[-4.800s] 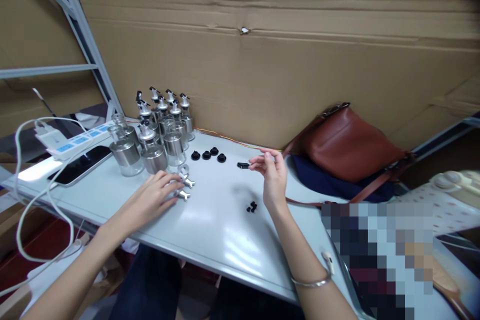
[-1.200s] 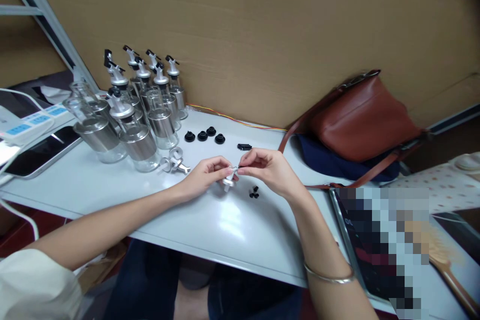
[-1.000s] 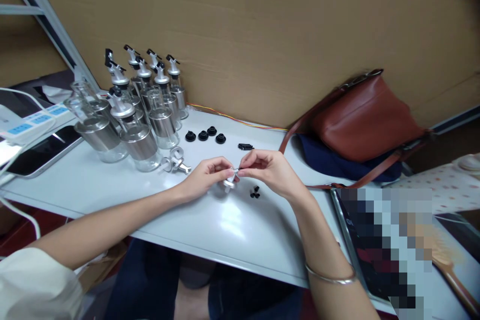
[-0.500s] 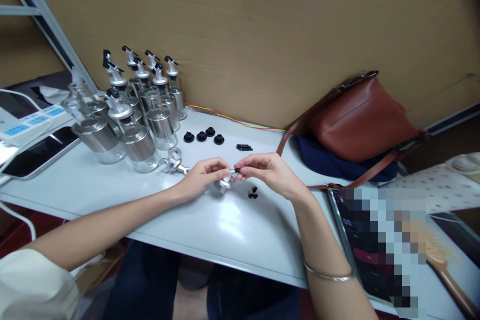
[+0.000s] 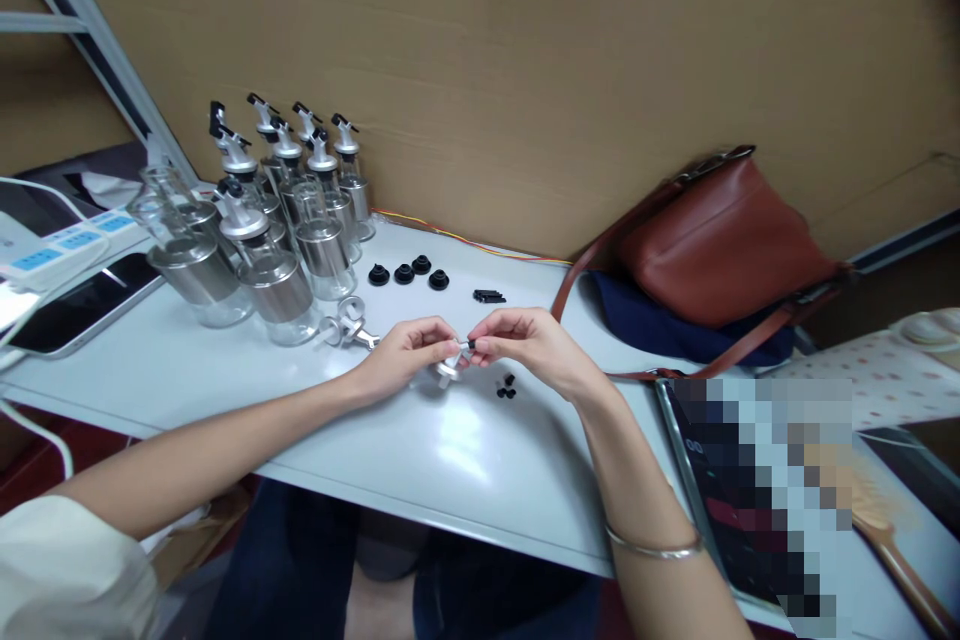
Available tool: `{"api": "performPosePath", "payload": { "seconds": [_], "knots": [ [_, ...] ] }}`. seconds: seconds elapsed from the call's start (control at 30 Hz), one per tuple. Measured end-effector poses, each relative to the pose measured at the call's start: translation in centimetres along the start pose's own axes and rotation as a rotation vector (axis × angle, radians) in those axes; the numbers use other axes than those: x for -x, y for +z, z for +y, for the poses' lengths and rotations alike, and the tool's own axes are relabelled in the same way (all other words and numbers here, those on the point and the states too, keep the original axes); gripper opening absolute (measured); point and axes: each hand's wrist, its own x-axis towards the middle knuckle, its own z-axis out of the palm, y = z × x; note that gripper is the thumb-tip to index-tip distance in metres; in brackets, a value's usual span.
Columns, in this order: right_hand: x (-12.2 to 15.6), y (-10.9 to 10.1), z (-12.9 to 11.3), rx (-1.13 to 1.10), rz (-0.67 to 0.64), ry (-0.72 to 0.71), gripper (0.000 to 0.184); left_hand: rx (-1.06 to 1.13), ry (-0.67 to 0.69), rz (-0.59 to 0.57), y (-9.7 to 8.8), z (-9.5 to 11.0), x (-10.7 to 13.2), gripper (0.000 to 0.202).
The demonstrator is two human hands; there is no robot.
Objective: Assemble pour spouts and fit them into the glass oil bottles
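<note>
My left hand (image 5: 405,360) is closed around a small silver pourer spout (image 5: 448,369), held just above the white table (image 5: 225,390). My right hand (image 5: 525,345) pinches a tiny black part (image 5: 472,344) against the tip of that spout. Both hands meet at the table's middle. Another silver spout (image 5: 346,325) lies to the left of my left hand. A few tiny black bits (image 5: 506,387) lie just below my right hand.
Glass and steel bottles (image 5: 277,220), some with pourer tops, stand at the back left. Black rubber stoppers (image 5: 409,273) and a black clip piece (image 5: 488,296) lie behind my hands. A brown bag (image 5: 720,240) sits at right, a phone (image 5: 82,305) and power strip (image 5: 67,245) at left.
At first my left hand lay on the spouts by the bottles and my right hand held a black part apart. Over the last second both hands stay joined on the spout, shifting only slightly.
</note>
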Motion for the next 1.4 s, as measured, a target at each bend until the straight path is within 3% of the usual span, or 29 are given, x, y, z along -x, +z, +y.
{"api": "performPosePath", "payload": {
  "seconds": [0.33, 0.63, 0.83, 1.07, 1.23, 1.4],
  "knots": [
    [-0.1, 0.3, 0.1, 0.121, 0.045, -0.023, 0.011, 0.001, -0.028, 0.013, -0.1, -0.1, 0.0, 0.022],
    [-0.1, 1.1, -0.1, 0.074, 0.097, -0.179, 0.017, 0.072, 0.022, 0.057, 0.2, 1.0, -0.1, 0.031],
    [-0.3, 1.4, 0.3, 0.054, 0.105, -0.15, 0.027, 0.044, 0.01, 0.071, 0.0, 1.3, 0.0, 0.037],
    [-0.3, 1.9, 0.1, 0.067, 0.125, -0.172, 0.031, -0.081, 0.076, 0.059, -0.3, 1.7, 0.0, 0.031],
    [-0.3, 1.9, 0.1, 0.066, 0.152, -0.204, 0.03, -0.255, 0.125, 0.078, -0.6, 1.9, 0.2, 0.028],
    [-0.4, 1.5, 0.4, 0.067, 0.286, -0.265, 0.029, -0.793, 0.3, 0.36, -2.3, 2.7, -0.9, 0.021]
  ]
}}
